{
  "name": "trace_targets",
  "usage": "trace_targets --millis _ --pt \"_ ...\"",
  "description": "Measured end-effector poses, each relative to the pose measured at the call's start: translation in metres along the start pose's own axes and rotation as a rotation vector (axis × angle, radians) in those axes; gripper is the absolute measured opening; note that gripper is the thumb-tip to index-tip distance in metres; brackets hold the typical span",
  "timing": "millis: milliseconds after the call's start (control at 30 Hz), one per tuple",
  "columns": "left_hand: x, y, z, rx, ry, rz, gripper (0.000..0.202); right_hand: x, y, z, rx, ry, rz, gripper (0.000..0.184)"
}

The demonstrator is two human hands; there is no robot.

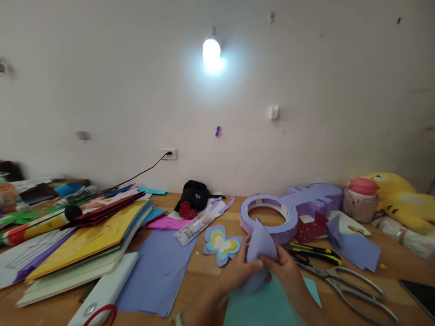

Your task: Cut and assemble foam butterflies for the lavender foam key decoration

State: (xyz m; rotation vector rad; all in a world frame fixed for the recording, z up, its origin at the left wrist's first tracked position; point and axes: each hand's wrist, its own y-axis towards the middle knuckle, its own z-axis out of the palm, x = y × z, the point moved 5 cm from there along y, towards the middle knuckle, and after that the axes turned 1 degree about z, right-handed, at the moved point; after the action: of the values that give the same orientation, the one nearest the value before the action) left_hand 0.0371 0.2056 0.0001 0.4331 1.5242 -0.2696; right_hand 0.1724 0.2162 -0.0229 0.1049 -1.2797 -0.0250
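Both hands meet low in the middle of the view around a piece of lilac foam sheet (258, 246) that is folded into a peaked shape. My left hand (236, 270) grips its left side with curled fingers. My right hand (284, 268) pinches its right side. Under the hands lies a teal sheet (268, 308). A layered foam butterfly (221, 244) lies just left of the hands. Behind them sits a large lilac key-shaped foam form (288, 208) with a ring end.
Metal scissors (346, 280) and a yellow-black utility knife (316, 253) lie right of the hands. A lilac sheet (158, 271) and stacked coloured foam sheets (84, 244) fill the left. A pen pack (195, 226), black pouch (194, 194), yellow plush (401, 199) and dark phone (421, 294) sit around.
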Motion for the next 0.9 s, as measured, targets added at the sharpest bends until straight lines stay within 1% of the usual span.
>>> trace_targets --millis 33,67,100,167,200,233,267,300,367,400,467,533,600,667,767,833,900 --pt "0.004 0.000 0.003 0.031 -0.043 -0.037 0.098 0.003 -0.002 0.000 -0.017 -0.023 -0.007 0.047" --pt "0.008 0.001 0.005 0.046 -0.086 -0.068 0.100 0.007 -0.004 -0.001 -0.047 -0.064 -0.026 0.045" --pt "0.011 0.003 0.006 0.044 -0.136 -0.088 0.098 0.013 -0.005 -0.004 -0.094 -0.117 -0.071 0.043" --pt "0.017 0.007 0.005 -0.008 -0.258 -0.105 0.089 0.024 -0.006 -0.013 -0.230 -0.225 -0.206 0.045" --pt "0.019 0.009 0.004 -0.052 -0.313 -0.108 0.086 0.028 -0.005 -0.019 -0.296 -0.259 -0.258 0.051" --pt "0.021 0.011 0.002 -0.100 -0.356 -0.111 0.083 0.029 -0.003 -0.023 -0.331 -0.269 -0.274 0.058" --pt "0.023 0.013 0.000 -0.144 -0.381 -0.116 0.081 0.027 -0.001 -0.025 -0.327 -0.251 -0.250 0.063" --pt "0.025 0.014 -0.001 -0.185 -0.393 -0.121 0.081 0.023 0.003 -0.025 -0.283 -0.219 -0.188 0.065" --pt "0.027 0.016 -0.003 -0.243 -0.380 -0.127 0.083 0.012 0.009 -0.020 -0.135 -0.176 -0.035 0.056" --pt "0.028 0.016 -0.004 -0.261 -0.365 -0.127 0.083 0.009 0.009 -0.017 -0.073 -0.183 0.015 0.050" --pt "0.026 0.015 -0.006 -0.299 -0.330 -0.126 0.078 0.007 0.008 -0.013 -0.026 -0.235 0.049 0.048" --pt "0.023 0.012 -0.006 -0.332 -0.312 -0.139 0.066 0.010 0.006 -0.011 -0.020 -0.268 0.035 0.048" --pt "0.018 0.007 -0.004 -0.332 -0.305 -0.164 0.053 0.011 0.006 -0.011 -0.010 -0.266 0.035 0.047" --pt "0.011 0.004 -0.003 -0.327 -0.303 -0.166 0.044 0.008 0.007 -0.012 -0.006 -0.261 0.048 0.047" --pt "0.003 0.001 -0.002 -0.347 -0.288 -0.154 0.038 -0.001 0.012 -0.020 -0.077 -0.219 0.059 0.046" --pt "0.002 0.001 -0.003 -0.361 -0.275 -0.153 0.036 -0.007 0.015 -0.025 -0.135 -0.184 0.071 0.045" --pt "0.002 0.002 -0.004 -0.371 -0.260 -0.155 0.034 -0.011 0.016 -0.028 -0.160 -0.173 0.074 0.045"
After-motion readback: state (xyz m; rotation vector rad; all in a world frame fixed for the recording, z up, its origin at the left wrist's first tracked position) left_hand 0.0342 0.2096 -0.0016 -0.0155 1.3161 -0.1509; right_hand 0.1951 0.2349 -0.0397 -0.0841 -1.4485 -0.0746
